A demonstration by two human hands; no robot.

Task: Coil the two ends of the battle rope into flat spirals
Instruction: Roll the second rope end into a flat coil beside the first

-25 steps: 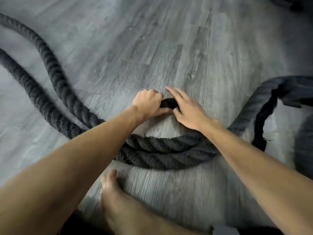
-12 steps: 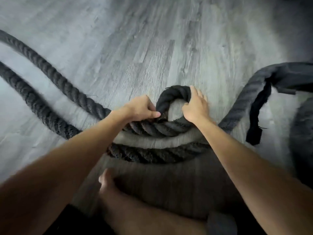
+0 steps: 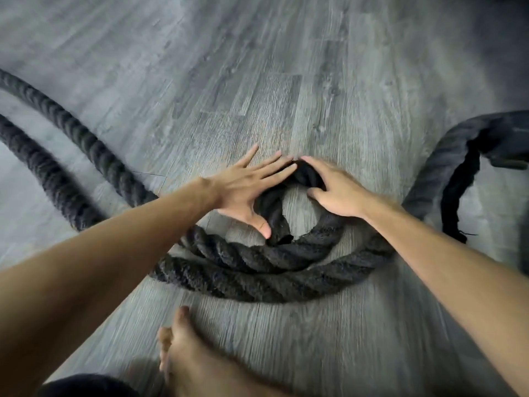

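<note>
A thick black battle rope (image 3: pixel 246 267) lies on the grey wood floor, its end bent into a small ring in the middle of the view. My left hand (image 3: pixel 243 190) has straight, spread fingers and its thumb presses the outer left side of the ring. My right hand (image 3: pixel 335 190) curls over the top right of the ring (image 3: pixel 274 216), thumb inside it and fingers over the rope. Two long runs of the rope (image 3: pixel 86 150) stretch away to the upper left.
Another rope section in a smooth black sleeve (image 3: pixel 446 156) arcs at the right edge, a loose strip of sleeve hanging from it. My bare foot (image 3: pixel 183 353) rests on the floor just in front of the coil. Grey wood floor (image 3: pixel 286 67) stretches beyond.
My left hand let go of the rope and its fingers opened flat beside the ring. The ring has widened and lies flat, and my right hand has moved to its top right.
</note>
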